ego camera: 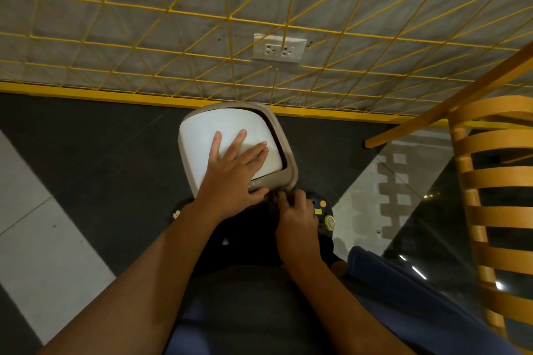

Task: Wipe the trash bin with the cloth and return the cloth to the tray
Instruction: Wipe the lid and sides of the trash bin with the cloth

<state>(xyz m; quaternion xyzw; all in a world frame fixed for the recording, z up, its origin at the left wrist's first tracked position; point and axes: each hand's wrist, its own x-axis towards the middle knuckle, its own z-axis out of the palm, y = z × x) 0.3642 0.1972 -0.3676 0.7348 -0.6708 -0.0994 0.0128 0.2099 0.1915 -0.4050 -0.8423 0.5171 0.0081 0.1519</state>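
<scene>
The trash bin stands on the dark floor by the wall; it has a beige rim and a white swing lid. My left hand lies flat on the lid, fingers spread, holding nothing. My right hand is against the bin's near front edge, below the rim. Its fingers are curled around a dark bunched cloth, which is hard to make out against the dark floor. No tray is in view.
A yellow wire grid covers the grey wall, with a double socket behind it. A wooden slatted chair stands at the right. My black shoes with charms are just below the bin.
</scene>
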